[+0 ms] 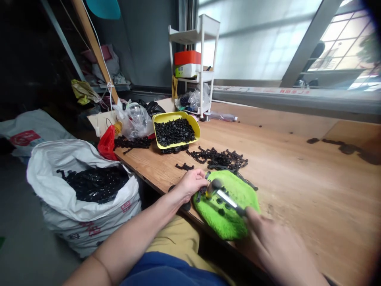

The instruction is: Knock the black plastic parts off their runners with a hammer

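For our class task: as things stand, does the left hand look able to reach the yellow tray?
Probably yes: the left hand is at the green pad's edge, and only a few low black parts on the tabletop seem to lie between it and the yellow tray.

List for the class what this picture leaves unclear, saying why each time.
All in the head view:
Hammer: blurred; whether its head touches anything is unclear.
Hammer's grip end: hidden by the right hand.
Part: middle covered by the left hand.
Sack: deeper contents hidden under the black top layer.
Teal thing: cut off by the top edge.
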`<state>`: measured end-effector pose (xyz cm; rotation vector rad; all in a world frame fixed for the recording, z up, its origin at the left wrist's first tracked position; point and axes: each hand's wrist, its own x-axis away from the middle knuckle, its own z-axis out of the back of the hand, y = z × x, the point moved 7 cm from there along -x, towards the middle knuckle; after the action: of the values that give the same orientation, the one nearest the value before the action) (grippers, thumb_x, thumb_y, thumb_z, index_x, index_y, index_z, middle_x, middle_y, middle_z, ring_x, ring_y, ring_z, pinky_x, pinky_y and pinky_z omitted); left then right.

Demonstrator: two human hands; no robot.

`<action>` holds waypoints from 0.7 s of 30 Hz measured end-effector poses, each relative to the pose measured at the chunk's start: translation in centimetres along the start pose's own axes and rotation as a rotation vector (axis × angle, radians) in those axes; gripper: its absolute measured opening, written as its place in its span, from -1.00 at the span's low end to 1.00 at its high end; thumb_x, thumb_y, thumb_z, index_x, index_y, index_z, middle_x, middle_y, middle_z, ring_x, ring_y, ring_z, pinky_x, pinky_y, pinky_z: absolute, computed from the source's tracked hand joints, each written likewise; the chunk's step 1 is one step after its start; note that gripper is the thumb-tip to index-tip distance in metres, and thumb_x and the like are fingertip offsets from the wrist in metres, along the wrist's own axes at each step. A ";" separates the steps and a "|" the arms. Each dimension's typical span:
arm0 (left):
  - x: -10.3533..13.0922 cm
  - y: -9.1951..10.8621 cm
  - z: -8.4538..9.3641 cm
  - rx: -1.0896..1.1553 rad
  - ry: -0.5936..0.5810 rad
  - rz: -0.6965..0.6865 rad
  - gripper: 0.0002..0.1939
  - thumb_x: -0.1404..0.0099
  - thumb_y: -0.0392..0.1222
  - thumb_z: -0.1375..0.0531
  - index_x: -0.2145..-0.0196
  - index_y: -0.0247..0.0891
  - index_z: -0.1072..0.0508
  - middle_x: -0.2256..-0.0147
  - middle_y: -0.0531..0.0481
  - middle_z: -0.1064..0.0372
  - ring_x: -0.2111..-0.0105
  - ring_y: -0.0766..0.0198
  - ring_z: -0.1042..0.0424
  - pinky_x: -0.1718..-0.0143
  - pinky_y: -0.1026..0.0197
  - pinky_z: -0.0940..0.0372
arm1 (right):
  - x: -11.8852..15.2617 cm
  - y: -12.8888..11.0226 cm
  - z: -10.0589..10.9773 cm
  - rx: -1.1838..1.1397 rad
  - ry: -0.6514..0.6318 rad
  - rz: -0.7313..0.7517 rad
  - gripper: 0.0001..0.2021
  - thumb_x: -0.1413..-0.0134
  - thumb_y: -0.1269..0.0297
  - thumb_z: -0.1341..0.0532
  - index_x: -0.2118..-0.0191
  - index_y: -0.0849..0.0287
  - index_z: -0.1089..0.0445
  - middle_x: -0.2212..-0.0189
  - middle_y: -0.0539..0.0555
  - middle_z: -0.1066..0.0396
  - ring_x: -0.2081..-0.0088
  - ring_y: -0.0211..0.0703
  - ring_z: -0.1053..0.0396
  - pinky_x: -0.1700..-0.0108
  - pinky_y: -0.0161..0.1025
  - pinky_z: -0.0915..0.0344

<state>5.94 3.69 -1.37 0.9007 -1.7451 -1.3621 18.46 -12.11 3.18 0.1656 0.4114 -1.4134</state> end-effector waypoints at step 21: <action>0.9 -0.5 -0.3 0.300 0.114 0.128 -0.79 -0.01 -0.50 -0.26 0.40 -0.42 -0.31 0.45 -0.05 -0.38 0.54 0.42 -0.41 0.53 0.40 -0.39 | 7.5 10.2 -2.4 -0.130 0.008 -0.180 -0.68 -0.27 0.15 -0.01 -0.08 0.04 -0.25 0.05 0.00 -0.32 0.09 -0.04 -0.32 0.27 -0.28 -0.40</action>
<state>5.78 2.68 -1.67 0.9873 -1.9137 -0.9632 28.80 -16.58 -3.16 0.0285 0.5337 -1.5571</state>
